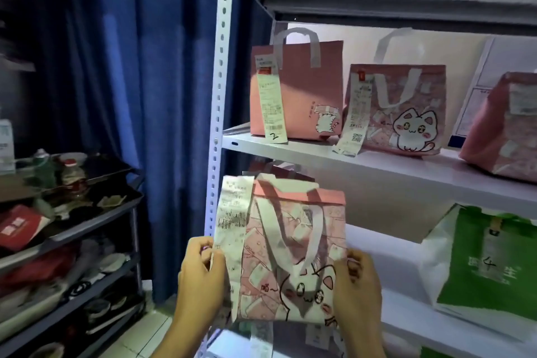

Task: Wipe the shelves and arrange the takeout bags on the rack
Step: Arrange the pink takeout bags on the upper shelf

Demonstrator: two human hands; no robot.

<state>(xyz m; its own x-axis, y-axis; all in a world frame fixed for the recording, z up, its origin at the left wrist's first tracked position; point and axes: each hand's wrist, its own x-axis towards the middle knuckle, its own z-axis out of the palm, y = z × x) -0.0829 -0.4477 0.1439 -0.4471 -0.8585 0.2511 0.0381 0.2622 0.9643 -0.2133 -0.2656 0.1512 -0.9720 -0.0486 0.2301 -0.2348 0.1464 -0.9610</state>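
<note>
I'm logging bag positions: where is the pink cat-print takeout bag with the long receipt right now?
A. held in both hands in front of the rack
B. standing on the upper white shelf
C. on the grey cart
A: both the left hand and right hand grip the sides of the pink cat-print takeout bag, in front of the white metal rack.

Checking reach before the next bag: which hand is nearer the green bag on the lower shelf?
Right. The right hand grips the pink cat bag edge facing the green bag; the left hand grips the far edge.
</note>
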